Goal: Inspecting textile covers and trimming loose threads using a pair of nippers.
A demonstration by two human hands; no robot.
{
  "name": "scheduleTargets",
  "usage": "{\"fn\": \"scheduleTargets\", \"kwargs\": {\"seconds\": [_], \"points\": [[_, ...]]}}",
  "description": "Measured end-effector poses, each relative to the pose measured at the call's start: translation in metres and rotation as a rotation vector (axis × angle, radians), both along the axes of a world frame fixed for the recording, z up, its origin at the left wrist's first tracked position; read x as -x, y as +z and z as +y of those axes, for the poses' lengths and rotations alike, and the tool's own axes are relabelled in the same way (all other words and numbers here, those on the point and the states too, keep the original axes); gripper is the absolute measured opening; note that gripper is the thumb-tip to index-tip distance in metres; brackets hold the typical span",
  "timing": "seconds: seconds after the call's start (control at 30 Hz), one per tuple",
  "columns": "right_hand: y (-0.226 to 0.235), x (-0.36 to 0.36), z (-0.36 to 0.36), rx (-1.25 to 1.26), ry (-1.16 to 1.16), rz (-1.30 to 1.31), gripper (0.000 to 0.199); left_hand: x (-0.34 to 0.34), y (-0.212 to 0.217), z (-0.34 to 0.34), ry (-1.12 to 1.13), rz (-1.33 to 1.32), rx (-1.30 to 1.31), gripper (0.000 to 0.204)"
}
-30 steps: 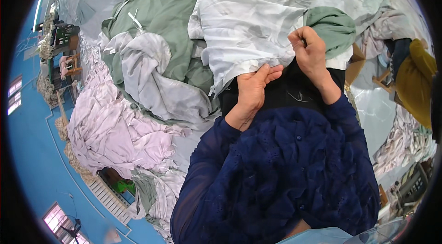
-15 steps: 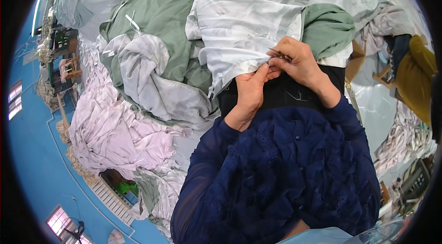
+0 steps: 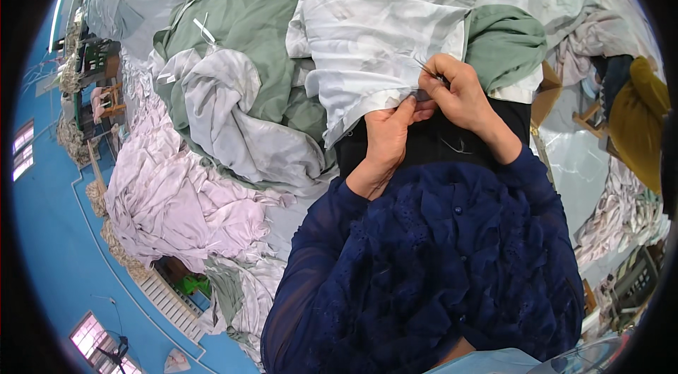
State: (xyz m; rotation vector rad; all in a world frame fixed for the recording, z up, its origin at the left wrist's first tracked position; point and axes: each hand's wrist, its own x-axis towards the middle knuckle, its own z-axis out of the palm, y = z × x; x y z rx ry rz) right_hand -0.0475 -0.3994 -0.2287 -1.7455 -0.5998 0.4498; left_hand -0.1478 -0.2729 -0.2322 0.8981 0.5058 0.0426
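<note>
A pale white sheet of cloth spreads over my lap, its near edge hanging in folds. My left hand pinches that hemmed edge between thumb and fingers. Close beside it, my right hand is closed around small thread snips, whose thin dark points stick out past the thumb toward the cloth. Most of the snips is hidden in the palm. A loose pale thread lies on the black fabric over my lap. Green cloth bunches just beyond my right hand.
Green cloth with a white tie and a crumpled greyish-white piece are heaped at left. A pinkish-white pile lies farther left. At right are a cardboard box, mustard cloth and a dark plastic chair.
My right hand has shifted slightly right and turned, showing more of the snips, with the points now directed up and left. The left hand keeps its pinch on the cloth edge.
</note>
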Motion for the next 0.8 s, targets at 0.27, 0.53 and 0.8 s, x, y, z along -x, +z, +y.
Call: {"fn": "scheduleTargets", "kwargs": {"seconds": [0.27, 0.53, 0.8], "points": [[-0.002, 0.001, 0.014, -0.113, 0.100, -0.099, 0.006, 0.003, -0.006, 0.002, 0.009, 0.030, 0.022, 0.021], [-0.005, -0.014, -0.005, -0.077, 0.239, 0.351, 0.010, 0.001, -0.003, 0.005, -0.018, 0.095, 0.111, 0.022], [-0.001, -0.011, -0.047, 0.083, 0.206, 0.518, 0.007, -0.003, -0.004, 0.007, 0.048, 0.130, 0.069, 0.024]]}}
